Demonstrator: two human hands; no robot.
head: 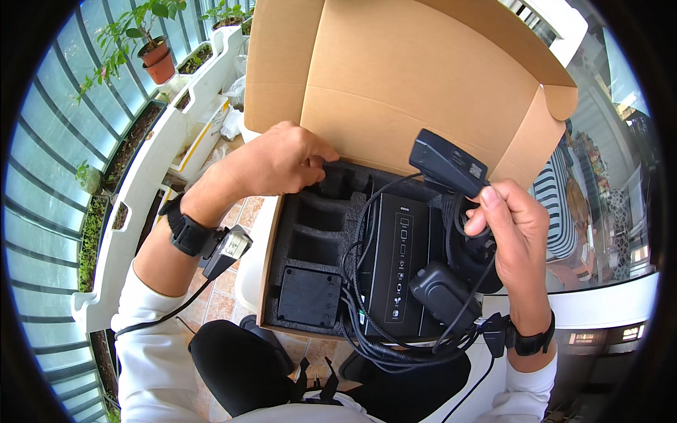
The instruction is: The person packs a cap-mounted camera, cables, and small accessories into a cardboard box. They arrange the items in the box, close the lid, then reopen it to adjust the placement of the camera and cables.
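Note:
My right hand (pixel 510 217) pinches the lower end of a flat black plastic device (pixel 449 161) bearing a printed code, raised above the box's right side. My left hand (pixel 288 161) hangs over the box's upper left, fingers curled at the rear foam slot; whether it grips anything is hidden. Below lies an open cardboard box (pixel 270 254) with black foam (pixel 317 196) cut into compartments. A square black case (pixel 309 296) fills the front left one. Beside it are a black carton with icons (pixel 402 264), a black power adapter (pixel 444 291) and tangled black cables (pixel 391 351).
The raised cardboard lid (pixel 412 79) stands behind the box. Potted plants (pixel 158 61) and white planters (pixel 174 127) line the left railing. A glass pane is at the right. Black straps with cabled modules (pixel 230 251) sit on both wrists. My knees are under the box's front.

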